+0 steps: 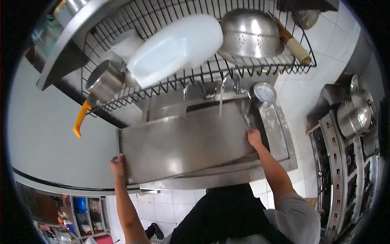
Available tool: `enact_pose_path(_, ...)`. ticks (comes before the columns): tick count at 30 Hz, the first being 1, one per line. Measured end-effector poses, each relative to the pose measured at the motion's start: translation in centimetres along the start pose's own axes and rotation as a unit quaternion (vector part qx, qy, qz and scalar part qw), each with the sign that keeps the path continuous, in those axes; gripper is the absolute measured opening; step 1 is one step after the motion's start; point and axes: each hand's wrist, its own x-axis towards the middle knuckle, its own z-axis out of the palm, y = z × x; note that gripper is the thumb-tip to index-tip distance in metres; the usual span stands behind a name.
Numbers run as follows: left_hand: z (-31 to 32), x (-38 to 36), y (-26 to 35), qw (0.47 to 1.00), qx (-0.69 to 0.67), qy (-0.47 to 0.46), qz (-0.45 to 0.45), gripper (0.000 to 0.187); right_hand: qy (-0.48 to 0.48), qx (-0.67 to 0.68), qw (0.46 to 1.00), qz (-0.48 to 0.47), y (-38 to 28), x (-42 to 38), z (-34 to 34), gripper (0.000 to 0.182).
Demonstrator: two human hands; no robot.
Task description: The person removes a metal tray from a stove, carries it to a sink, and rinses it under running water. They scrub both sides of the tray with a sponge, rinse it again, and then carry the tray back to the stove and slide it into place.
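A wide, flat stainless steel panel (178,146) lies tilted over the sink (280,134), hiding much of the basin. My left hand (117,166) is closed on its left edge, near the lower corner. On the opposite side, my right hand (254,138) grips the right edge. Water runs from the right-hand faucet (232,83) in a thin stream onto the panel's far part. A second faucet (194,87) stands to its left. Just right of the running water, a round metal container (264,94) sits on the sink's rim.
Above the sink hangs a black wire rack (195,75) with a white plastic tub (178,46), a steel colander (252,34), and a saucepan (105,80) whose orange handle (82,118) sticks out. A gas stove (337,162) with a large pot (354,116) stands at right.
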Motion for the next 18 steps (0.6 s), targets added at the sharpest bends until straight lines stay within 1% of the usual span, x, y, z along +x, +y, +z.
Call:
enact_pose_path(1, 0.2, -0.3, -0.6, 1.0, 0.009, -0.013, -0.005, 0.062, 0.012, -0.027, 0.998, -0.047, -0.3, 0.4, 1.1, 0.035)
enact_pose_path(3, 0.3, 0.2, -2.1, 0.998, 0.004, 0.063, 0.021, 0.062, -0.045, 0.08, 0.995, 0.042, -3.4, 1.2, 0.3, 0.039)
enact_pose_path(4, 0.6, 1.7, -5.4, 0.997, 0.006, 0.071, 0.034, 0.061, -0.048, 0.079, 0.995, 0.045, -3.9, 1.6, 0.8, 0.039)
enact_pose_path(6, 0.5, 1.0, -5.0, 0.996, 0.005, 0.082, 0.029, 0.062, -0.003, 0.085, 0.996, -0.016, -4.5, 2.6, 1.9, 0.036)
enact_pose_path(7, 0.5, 0.8, -4.8, 0.995, 0.001, 0.095, 0.027, 0.062, -0.005, 0.085, 0.996, -0.015, -5.1, 3.0, 2.1, 0.036)
enact_pose_path(8, 0.7, 0.9, -5.3, 0.995, 0.002, 0.094, 0.026, 0.062, -0.022, 0.087, 0.996, 0.018, -5.9, 3.3, 2.1, 0.034)
enact_pose_path(9, 0.9, 1.0, -5.7, 0.994, -0.014, 0.106, 0.028, 0.057, -0.039, 0.09, 0.994, 0.052, -6.5, 3.6, 2.0, 0.033)
enact_pose_path(10, 1.1, 1.1, -6.0, 0.992, -0.03, 0.117, 0.031, 0.053, -0.04, 0.091, 0.994, 0.055, -5.7, 4.3, 3.4, 0.033)
enact_pose_path(11, 1.1, 1.0, -5.6, 0.993, -0.027, 0.114, 0.032, 0.053, -0.052, 0.159, 0.981, 0.102, -4.0, 5.2, 5.9, 0.031)
enact_pose_path(12, 1.0, 0.7, -5.1, 0.991, -0.044, 0.124, 0.029, 0.047, -0.062, 0.227, 0.961, 0.147, -3.0, 5.8, 7.4, 0.029)
enact_pose_path(13, 0.9, 0.6, -4.8, 0.989, -0.06, 0.134, 0.025, 0.041, -0.063, 0.228, 0.96, 0.151, -3.3, 5.8, 7.5, 0.029)
enact_pose_path(14, 0.9, 0.5, -4.5, 0.989, -0.056, 0.132, 0.027, 0.041, -0.092, 0.228, 0.958, 0.151, -3.5, 5.8, 7.8, 0.027)
enact_pose_path(15, 0.9, 0.5, -4.2, 0.983, -0.078, 0.154, 0.064, 0.037, -0.119, 0.227, 0.955, 0.149, -3.7, 5.8, 7.8, 0.026)
enact_pose_path(16, 0.9, 0.5, -3.7, 0.974, -0.102, 0.175, 0.101, 0.034, -0.119, 0.228, 0.954, 0.152, -1.7, 6.3, 10.2, 0.026)
enact_pose_path(17, 0.7, 0.3, -2.9, 0.974, -0.1, 0.174, 0.103, 0.034, -0.07, 0.235, 0.961, 0.13, 1.6, 7.1, 14.5, 0.027)
enact_pose_path(18, 0.2, -0.1, -1.8, 0.979, -0.079, 0.165, 0.089, 0.033, -0.021, 0.242, 0.964, 0.108, 3.5, 7.5, 17.1, 0.03)
